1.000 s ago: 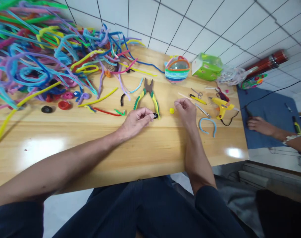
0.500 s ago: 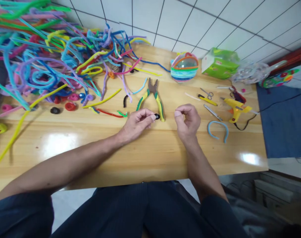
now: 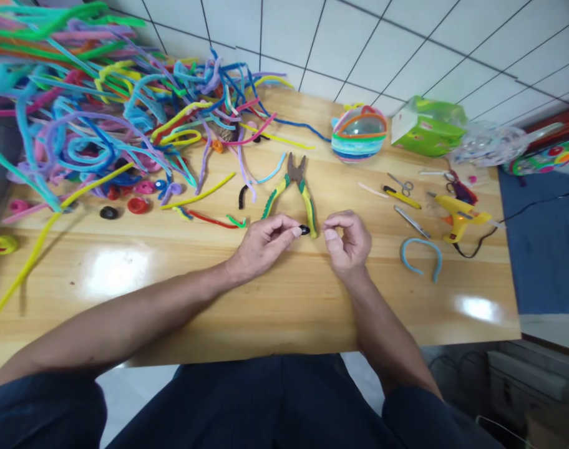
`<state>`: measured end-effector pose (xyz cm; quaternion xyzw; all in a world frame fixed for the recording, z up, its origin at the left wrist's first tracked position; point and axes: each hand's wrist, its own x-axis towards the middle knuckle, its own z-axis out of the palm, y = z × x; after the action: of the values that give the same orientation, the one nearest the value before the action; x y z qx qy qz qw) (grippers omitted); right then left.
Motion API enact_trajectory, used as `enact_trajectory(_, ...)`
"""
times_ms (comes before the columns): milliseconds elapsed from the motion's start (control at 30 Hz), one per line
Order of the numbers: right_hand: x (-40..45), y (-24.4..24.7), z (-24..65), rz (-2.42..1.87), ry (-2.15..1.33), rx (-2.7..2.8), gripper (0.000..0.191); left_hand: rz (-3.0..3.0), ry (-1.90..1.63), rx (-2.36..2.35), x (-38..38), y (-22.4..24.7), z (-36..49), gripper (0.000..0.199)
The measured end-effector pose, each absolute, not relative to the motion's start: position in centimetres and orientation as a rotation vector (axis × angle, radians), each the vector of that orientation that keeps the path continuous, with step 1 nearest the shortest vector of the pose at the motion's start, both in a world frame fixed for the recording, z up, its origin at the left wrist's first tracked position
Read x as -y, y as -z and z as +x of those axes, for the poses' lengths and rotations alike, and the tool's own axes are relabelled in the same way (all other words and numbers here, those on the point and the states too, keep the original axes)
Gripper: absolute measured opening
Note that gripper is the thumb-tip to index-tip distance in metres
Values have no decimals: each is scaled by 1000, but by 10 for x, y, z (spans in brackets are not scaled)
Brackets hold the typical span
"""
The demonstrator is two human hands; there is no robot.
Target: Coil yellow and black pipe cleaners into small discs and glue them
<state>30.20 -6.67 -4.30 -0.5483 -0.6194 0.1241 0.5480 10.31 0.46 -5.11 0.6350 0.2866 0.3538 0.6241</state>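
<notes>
the left hand (image 3: 266,248) pinched a small black piece (image 3: 304,230) between thumb and forefinger, just beside one handle end of the pliers (image 3: 296,177); whether piece and handle touched could not be told. the right hand (image 3: 347,244) faced it across a narrow gap, fingers curled and thumb near the forefinger; whether these tips held anything could not be told. the pliers lay with handles spread, jaws pointing away from the person, on the wooden table (image 3: 266,321). to the left was a heap of coloured pipe cleaners (image 3: 85,151); to the right, a curved blue strip (image 3: 420,241) and a yellow glue gun (image 3: 463,214).
</notes>
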Motion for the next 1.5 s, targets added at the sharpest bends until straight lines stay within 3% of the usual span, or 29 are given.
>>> enact_trajectory(733,62,52,303,-1563,-431,1254,22,1485,-765,-635,-7,45,102,17)
enact_trajectory(1233,63,49,299,-1539,-483,1282,23,1483,-782,-612,-7,47,103,22)
enact_trajectory(1500,63,35,298,-1451,-481,1452,8,1327,-815,-626,-8,51,104,31)
